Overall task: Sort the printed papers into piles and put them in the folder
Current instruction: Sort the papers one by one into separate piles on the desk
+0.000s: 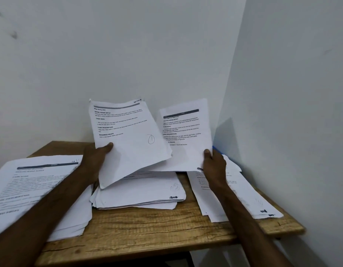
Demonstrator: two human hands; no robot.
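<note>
While left pile, middle pile and right pile lie on the surface (wooden), left grip pinches first sheet; right grip pinches second sheet.

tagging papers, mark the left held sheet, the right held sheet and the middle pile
left held sheet (132,151): head view, blank centre
right held sheet (186,157): head view, blank lower part
middle pile (143,189): head view, top sheet

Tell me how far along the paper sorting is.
Done: three piles of white printed paper lie on the brown wooden table: left pile, middle pile, right pile. In hand: the left hand grips a white printed sheet with a penned circle; the right hand pinches a second white printed sheet. Left: both need placing, and no pile is in a folder; a thin blue edge behind the right hand may be it.
</note>
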